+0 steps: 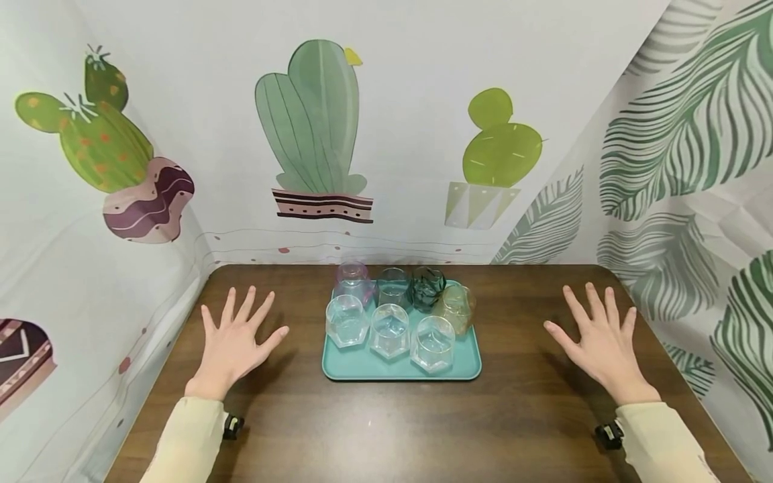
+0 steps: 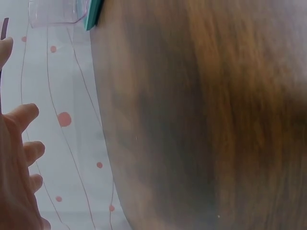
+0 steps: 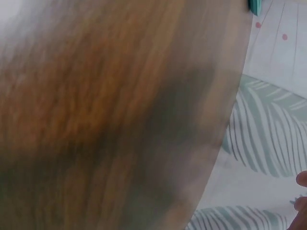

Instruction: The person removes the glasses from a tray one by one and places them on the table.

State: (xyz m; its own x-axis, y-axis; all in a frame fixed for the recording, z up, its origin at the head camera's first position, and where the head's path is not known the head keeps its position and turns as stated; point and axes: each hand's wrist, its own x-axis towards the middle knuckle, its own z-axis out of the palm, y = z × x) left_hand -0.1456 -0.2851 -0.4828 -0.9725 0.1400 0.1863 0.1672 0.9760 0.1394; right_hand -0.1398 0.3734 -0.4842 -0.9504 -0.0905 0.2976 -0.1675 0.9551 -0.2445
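Observation:
Both hands hover over the table with fingers spread, holding nothing. My left hand (image 1: pixel 233 345) is left of a teal tray (image 1: pixel 386 370), and my right hand (image 1: pixel 600 345) is to its right, both apart from it. Three clear glasses with faceted bases stand along the tray's front: a left one (image 1: pixel 347 322), a middle one (image 1: pixel 389 331) and a right one (image 1: pixel 433 344). Behind them are a pinkish-purple glass (image 1: pixel 353 283), a grey-blue glass (image 1: pixel 393 290), a dark green glass (image 1: pixel 428 288) and an amber glass (image 1: pixel 456 308), partly hidden. In the left wrist view, fingers (image 2: pixel 31 153) show at the left edge.
The tray stands on a dark brown wooden table (image 1: pixel 374 429) with rounded back corners. A white wall covering (image 1: pixel 410 134) with printed cacti and leaves rises behind the table and along both sides. Each wrist wears a small black device, seen below the left cuff (image 1: pixel 233 426).

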